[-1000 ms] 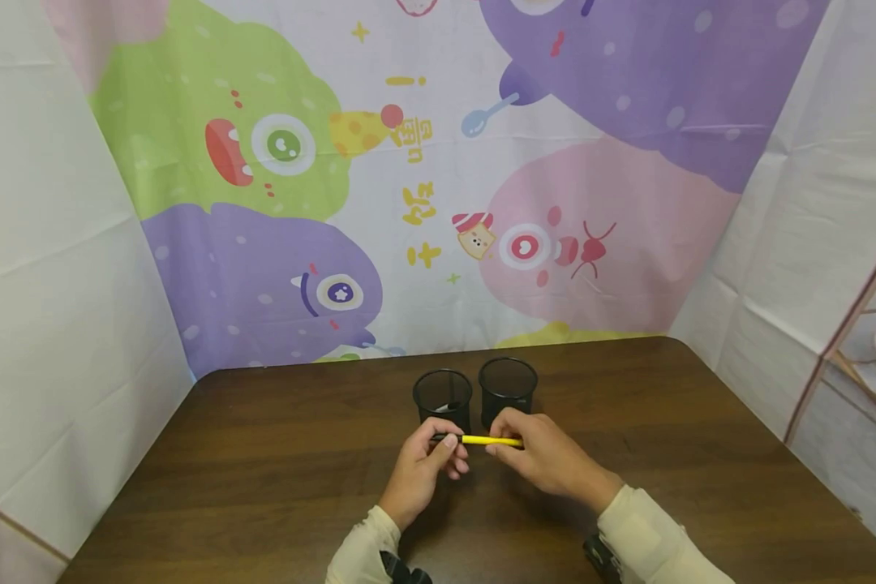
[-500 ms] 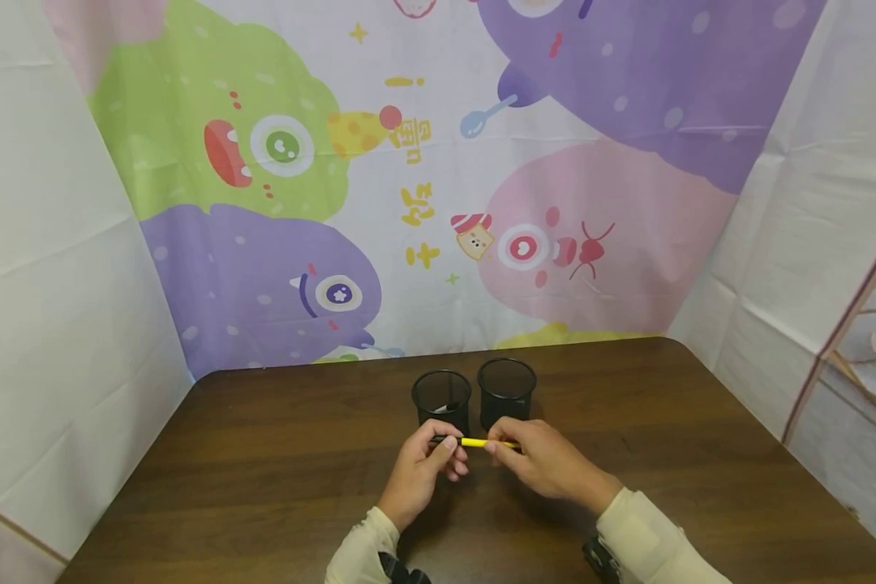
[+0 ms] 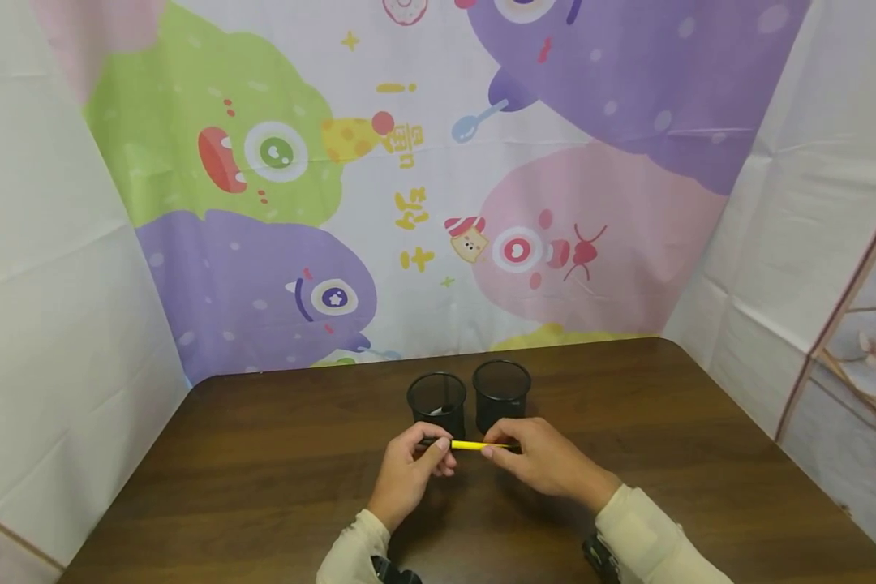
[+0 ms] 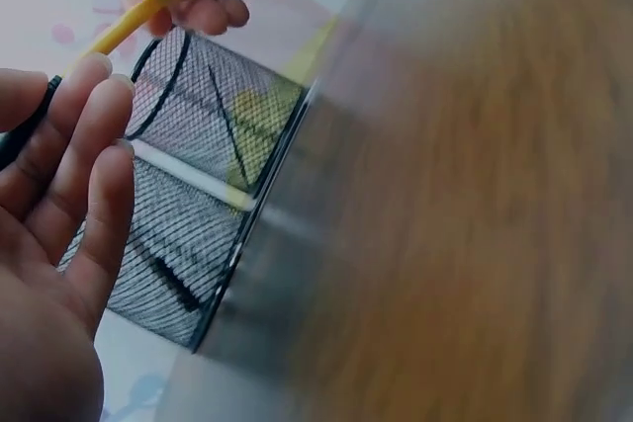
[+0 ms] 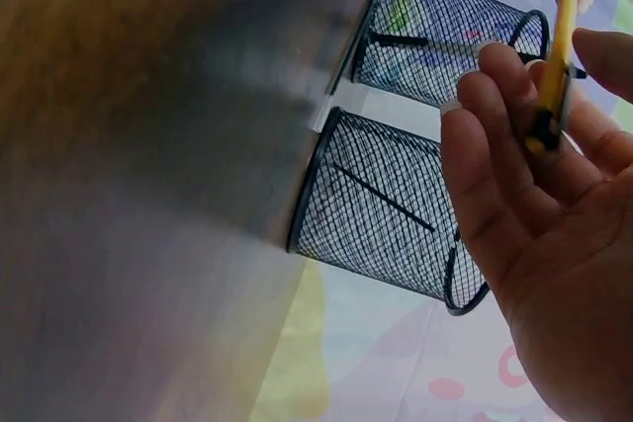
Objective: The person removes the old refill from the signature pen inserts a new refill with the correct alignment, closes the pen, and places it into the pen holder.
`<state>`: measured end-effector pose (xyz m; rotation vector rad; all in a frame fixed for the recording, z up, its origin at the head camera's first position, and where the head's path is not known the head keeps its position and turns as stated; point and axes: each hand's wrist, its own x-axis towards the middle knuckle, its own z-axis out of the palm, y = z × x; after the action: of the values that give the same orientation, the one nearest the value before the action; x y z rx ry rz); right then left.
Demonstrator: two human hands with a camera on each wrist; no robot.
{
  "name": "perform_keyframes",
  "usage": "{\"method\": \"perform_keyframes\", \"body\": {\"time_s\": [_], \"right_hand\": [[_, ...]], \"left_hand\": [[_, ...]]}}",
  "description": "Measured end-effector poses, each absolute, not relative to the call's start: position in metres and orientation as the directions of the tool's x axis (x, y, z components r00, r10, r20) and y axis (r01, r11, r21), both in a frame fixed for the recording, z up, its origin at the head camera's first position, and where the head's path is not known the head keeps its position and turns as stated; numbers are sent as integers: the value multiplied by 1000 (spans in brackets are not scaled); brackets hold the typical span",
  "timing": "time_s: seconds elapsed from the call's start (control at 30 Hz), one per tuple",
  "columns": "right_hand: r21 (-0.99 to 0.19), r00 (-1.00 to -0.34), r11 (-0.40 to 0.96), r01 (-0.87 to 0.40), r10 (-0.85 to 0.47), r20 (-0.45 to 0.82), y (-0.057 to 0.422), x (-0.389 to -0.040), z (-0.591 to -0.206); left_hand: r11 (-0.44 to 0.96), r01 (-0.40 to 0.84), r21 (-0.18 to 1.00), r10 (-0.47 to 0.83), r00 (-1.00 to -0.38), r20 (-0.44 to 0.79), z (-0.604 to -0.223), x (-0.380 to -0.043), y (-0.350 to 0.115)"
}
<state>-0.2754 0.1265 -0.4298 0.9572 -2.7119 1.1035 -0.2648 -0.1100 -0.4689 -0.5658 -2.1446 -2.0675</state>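
A yellow pen (image 3: 469, 445) with black ends and a clip lies level between both hands, in front of two black mesh cups. My left hand (image 3: 409, 466) pinches its black end between thumb and fingers. My right hand (image 3: 540, 454) holds the yellow barrel near the other end between thumb and forefinger. In the left wrist view the pen (image 4: 138, 15) slants up to its black end, and the dark part is partly hidden by the left fingers. Seen from the right wrist, the clip end of the pen (image 5: 556, 66) lies across the right fingers (image 5: 495, 135).
Just behind the hands stand the left mesh cup (image 3: 456, 412), with a dark and white item inside, and the right mesh cup (image 3: 500, 408). Both are on a brown wooden table (image 3: 277, 454). A cartoon-printed cloth (image 3: 423, 316) hangs behind the table, with pale cloth at the sides.
The head view has shifted slightly, and the left hand has moved a little to the left. Both hands keep their hold on the pen; the cups stay put.
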Motion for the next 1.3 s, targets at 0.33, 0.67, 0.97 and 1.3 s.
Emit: {"method": "perform_keyframes", "body": {"time_s": [0.33, 0.67, 0.97, 1.3], "right_hand": [[-580, -802, 571, -581, -521, 291, 136, -275, -426], [-591, -794, 548, -592, -521, 313, 139, -277, -425], [-582, -793, 553, -595, -523, 313, 141, -277, -423], [-571, -793, 560, -600, -510, 333, 144, -277, -421]], "left_hand": [[76, 386, 919, 133, -918, 375, -456, -261, -131], [114, 432, 895, 12, -901, 433, -433, -259, -160], [147, 469, 871, -90, -871, 484, -421, -262, -173], [187, 474, 860, -134, -855, 501, -418, -274, -167]]}}
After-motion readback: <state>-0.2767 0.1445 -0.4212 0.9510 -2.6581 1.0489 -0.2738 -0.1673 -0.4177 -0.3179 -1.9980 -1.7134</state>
